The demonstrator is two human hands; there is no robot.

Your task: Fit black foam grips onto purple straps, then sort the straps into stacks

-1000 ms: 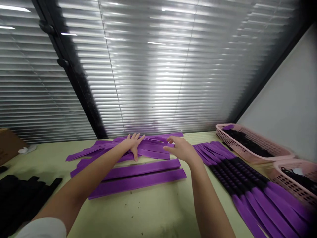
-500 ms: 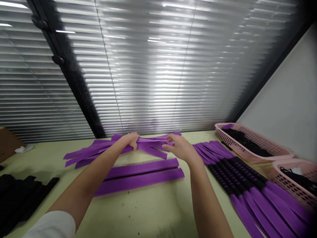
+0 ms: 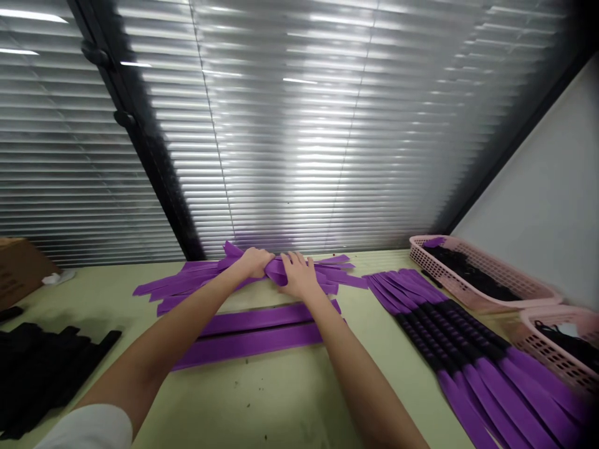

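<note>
A loose pile of flat purple fabric strips (image 3: 182,284) lies at the back of the table, by the blinds. My left hand (image 3: 256,262) is closed around strips in the middle of the pile. Close beside it, my right hand (image 3: 298,274) grips the same pile, fingers over the top and thumb on the near side. Between the two hands the strips are bunched and raised. Nearer to me, two purple strips (image 3: 262,342) lie side by side, partly covered by my forearms.
At right lies a row of purple straps with black middles (image 3: 440,327). Beyond it stand a pink basket (image 3: 491,262) of black pieces and a second pink basket (image 3: 538,333). Black strips (image 3: 47,368) and a cardboard box (image 3: 21,271) are at left.
My right hand has moved left and down onto the pile, beside my left hand. The strips between the hands have bunched up, and the pile's right-hand ends have shifted. The view has tilted slightly.
</note>
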